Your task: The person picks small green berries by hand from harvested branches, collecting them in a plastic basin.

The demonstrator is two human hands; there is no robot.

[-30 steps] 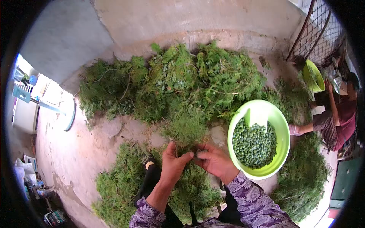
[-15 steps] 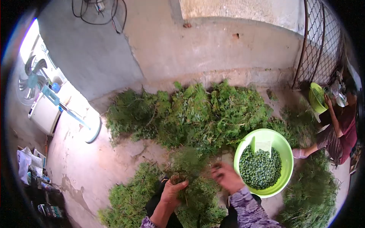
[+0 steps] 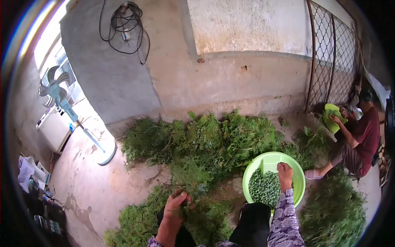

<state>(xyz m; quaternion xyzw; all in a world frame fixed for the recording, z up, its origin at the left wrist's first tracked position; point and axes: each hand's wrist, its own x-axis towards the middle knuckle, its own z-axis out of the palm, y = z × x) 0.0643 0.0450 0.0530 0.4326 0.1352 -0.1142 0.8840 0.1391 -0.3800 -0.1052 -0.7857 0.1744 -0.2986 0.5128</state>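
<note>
Fingers of the right hand (image 3: 285, 175) now hang bunched over the lime-green bowl (image 3: 299, 183), just above its green berries (image 3: 263, 189). Half a second ago that hand was blurred beside the sprig. Whether it holds anything I cannot tell. The left hand (image 3: 175, 204) stays closed around the leafy sprig (image 3: 188, 182), in front of the foliage pile (image 3: 205, 136) and left of the bowl.

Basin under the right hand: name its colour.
The basin is lime green, shown best in the head view.
</note>
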